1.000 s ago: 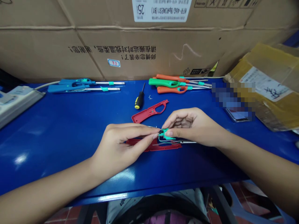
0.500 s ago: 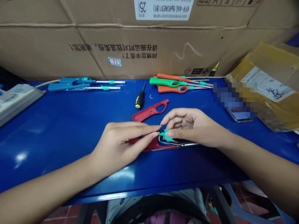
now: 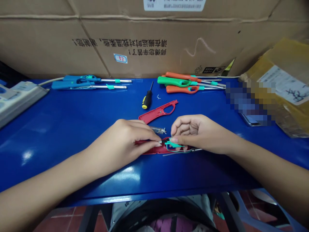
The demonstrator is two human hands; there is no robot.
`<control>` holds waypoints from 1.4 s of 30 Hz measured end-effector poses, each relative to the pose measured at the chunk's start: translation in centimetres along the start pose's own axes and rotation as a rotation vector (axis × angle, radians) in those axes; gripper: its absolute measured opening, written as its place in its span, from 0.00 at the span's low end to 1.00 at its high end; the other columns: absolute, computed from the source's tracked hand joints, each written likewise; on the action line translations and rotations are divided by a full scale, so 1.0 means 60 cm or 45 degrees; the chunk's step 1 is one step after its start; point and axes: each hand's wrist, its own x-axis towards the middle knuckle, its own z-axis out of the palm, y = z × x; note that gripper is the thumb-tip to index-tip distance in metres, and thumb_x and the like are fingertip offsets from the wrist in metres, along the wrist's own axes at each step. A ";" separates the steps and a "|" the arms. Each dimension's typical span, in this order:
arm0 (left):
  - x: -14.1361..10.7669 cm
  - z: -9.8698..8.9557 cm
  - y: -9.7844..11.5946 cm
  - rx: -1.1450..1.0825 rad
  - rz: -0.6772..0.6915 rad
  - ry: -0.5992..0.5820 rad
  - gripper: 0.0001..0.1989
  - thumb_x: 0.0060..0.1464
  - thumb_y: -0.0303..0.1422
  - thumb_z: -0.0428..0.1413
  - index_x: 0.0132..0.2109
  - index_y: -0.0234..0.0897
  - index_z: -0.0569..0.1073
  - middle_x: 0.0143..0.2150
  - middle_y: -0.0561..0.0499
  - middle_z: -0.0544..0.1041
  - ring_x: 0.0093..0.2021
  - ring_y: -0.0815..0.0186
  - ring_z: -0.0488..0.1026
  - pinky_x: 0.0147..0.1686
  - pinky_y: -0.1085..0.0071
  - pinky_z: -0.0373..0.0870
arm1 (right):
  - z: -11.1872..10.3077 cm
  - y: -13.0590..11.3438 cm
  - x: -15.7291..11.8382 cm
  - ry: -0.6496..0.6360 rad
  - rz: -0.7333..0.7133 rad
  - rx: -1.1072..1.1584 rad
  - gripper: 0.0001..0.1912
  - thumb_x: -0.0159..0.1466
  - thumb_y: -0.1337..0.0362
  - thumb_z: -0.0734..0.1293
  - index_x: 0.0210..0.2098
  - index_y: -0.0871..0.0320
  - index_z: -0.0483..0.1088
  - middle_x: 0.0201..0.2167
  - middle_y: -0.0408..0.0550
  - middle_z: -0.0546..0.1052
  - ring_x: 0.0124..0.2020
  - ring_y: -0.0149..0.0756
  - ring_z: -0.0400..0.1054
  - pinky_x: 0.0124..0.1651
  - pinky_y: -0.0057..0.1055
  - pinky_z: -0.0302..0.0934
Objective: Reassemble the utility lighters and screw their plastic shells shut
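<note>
Box sticker [image 3: 120,58] "33", L hand [image 3: 125,138] pinching blk pc [image 3: 164,141], R hand [image 3: 201,135] pinching green pc [image 3: 175,145]

The single head-worn camera looks out from above the near edge, facing forward and down, close over the glossy blue tabletop [image 3: 72,109]. Up top, it's reaching the large brown cardboard box [image 3: 135,29].

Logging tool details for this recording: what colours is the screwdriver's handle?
The screwdriver's handle is black and yellow, clearest in the head view.
</note>
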 end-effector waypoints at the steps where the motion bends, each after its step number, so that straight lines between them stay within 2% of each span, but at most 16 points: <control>1: 0.000 0.000 -0.001 0.013 -0.009 -0.025 0.05 0.62 0.29 0.61 0.40 0.39 0.83 0.38 0.51 0.85 0.39 0.65 0.82 0.43 0.71 0.78 | 0.003 0.001 0.001 0.006 0.021 0.007 0.15 0.59 0.58 0.77 0.37 0.58 0.71 0.28 0.41 0.78 0.27 0.26 0.72 0.32 0.24 0.69; 7: -0.006 0.011 -0.007 0.172 -0.082 -0.074 0.07 0.62 0.30 0.59 0.38 0.40 0.83 0.41 0.49 0.82 0.44 0.61 0.80 0.42 0.68 0.76 | 0.019 0.006 0.004 0.082 0.102 0.020 0.12 0.59 0.60 0.77 0.36 0.58 0.73 0.27 0.42 0.79 0.26 0.26 0.73 0.31 0.24 0.71; 12: -0.008 0.013 -0.002 0.187 -0.093 -0.092 0.07 0.63 0.29 0.58 0.42 0.40 0.83 0.38 0.49 0.84 0.38 0.62 0.81 0.40 0.68 0.76 | 0.020 0.008 0.009 0.146 0.120 0.008 0.15 0.54 0.61 0.80 0.35 0.59 0.73 0.26 0.44 0.80 0.25 0.28 0.74 0.30 0.24 0.72; 19: -0.012 0.006 0.010 0.189 -0.142 -0.139 0.06 0.60 0.36 0.63 0.44 0.44 0.83 0.37 0.50 0.84 0.38 0.60 0.82 0.40 0.68 0.77 | 0.018 0.012 0.010 0.146 0.089 -0.040 0.11 0.59 0.61 0.77 0.35 0.59 0.73 0.25 0.43 0.79 0.25 0.26 0.74 0.30 0.23 0.72; 22: -0.011 0.004 0.011 0.186 -0.140 -0.201 0.11 0.57 0.37 0.66 0.46 0.42 0.83 0.39 0.49 0.84 0.38 0.58 0.82 0.38 0.66 0.78 | 0.018 0.012 0.010 0.152 0.073 -0.064 0.12 0.59 0.60 0.77 0.36 0.58 0.73 0.26 0.44 0.79 0.25 0.26 0.73 0.30 0.23 0.71; 26: -0.012 0.006 0.012 0.251 -0.139 -0.268 0.18 0.52 0.35 0.70 0.50 0.39 0.82 0.43 0.46 0.84 0.44 0.53 0.82 0.42 0.63 0.79 | 0.019 0.011 0.009 0.173 0.054 -0.105 0.11 0.59 0.60 0.76 0.36 0.58 0.74 0.27 0.44 0.78 0.26 0.26 0.72 0.30 0.23 0.70; 31: -0.021 0.011 0.017 0.372 -0.102 -0.253 0.17 0.57 0.30 0.65 0.54 0.38 0.80 0.46 0.46 0.83 0.48 0.53 0.81 0.48 0.59 0.80 | 0.022 0.011 0.008 0.189 0.023 -0.155 0.10 0.59 0.61 0.76 0.36 0.59 0.74 0.26 0.43 0.77 0.26 0.26 0.71 0.29 0.23 0.69; 35: -0.024 0.015 0.020 0.411 -0.060 -0.271 0.12 0.62 0.29 0.60 0.52 0.38 0.80 0.46 0.47 0.82 0.46 0.55 0.81 0.45 0.57 0.82 | 0.024 0.010 0.008 0.204 -0.015 -0.190 0.09 0.60 0.62 0.75 0.35 0.60 0.74 0.25 0.41 0.75 0.26 0.24 0.69 0.28 0.20 0.65; 42: -0.022 0.021 0.026 0.476 -0.034 -0.256 0.11 0.64 0.29 0.57 0.50 0.39 0.81 0.46 0.47 0.82 0.43 0.55 0.81 0.40 0.57 0.83 | 0.026 0.006 0.006 0.199 -0.030 -0.201 0.08 0.60 0.63 0.74 0.34 0.60 0.74 0.24 0.40 0.74 0.27 0.24 0.67 0.29 0.21 0.63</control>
